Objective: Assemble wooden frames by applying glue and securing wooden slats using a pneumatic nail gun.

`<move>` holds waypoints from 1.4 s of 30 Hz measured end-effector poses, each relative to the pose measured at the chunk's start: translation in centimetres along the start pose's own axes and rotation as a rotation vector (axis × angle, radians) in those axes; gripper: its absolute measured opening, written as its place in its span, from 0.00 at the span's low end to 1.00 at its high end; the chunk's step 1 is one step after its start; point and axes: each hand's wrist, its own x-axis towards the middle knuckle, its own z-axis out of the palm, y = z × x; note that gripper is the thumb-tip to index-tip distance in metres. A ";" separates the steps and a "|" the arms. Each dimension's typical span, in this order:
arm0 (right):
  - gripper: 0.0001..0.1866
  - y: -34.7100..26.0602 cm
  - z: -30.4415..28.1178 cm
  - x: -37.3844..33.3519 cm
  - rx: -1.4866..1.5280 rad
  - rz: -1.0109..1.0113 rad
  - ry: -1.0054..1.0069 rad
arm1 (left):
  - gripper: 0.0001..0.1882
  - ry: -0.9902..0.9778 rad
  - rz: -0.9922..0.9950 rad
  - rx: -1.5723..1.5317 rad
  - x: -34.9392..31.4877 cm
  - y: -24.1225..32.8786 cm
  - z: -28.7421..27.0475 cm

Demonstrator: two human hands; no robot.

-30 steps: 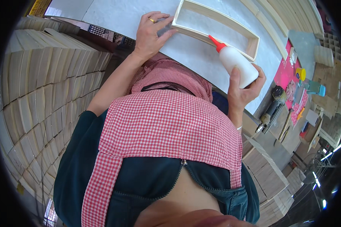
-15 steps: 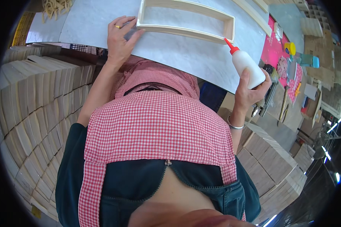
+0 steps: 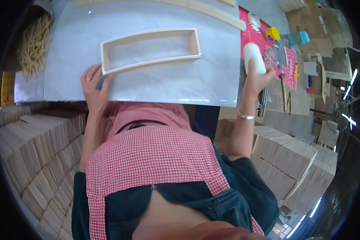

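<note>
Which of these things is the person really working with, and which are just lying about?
In use:
- rectangular wooden frame, held at its corner by the left hand
- white glue bottle, gripped in the right hand
- grey work sheet under the frame

Lying about:
- stacked wooden pieces on the left
- stacked boxes on the right
- pink mat with small tools
- bundle of sticks

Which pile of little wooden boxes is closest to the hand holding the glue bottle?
The stack below the right hand, under that arm. The other stack sits far over on the left.

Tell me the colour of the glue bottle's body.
White, seen in the head view: the glue bottle in the right hand.
</note>
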 end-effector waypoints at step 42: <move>0.11 -8.7 -20.3 -0.2 -0.676 -0.378 0.183 | 0.21 -0.092 0.045 0.101 -0.2 -4.2 1.7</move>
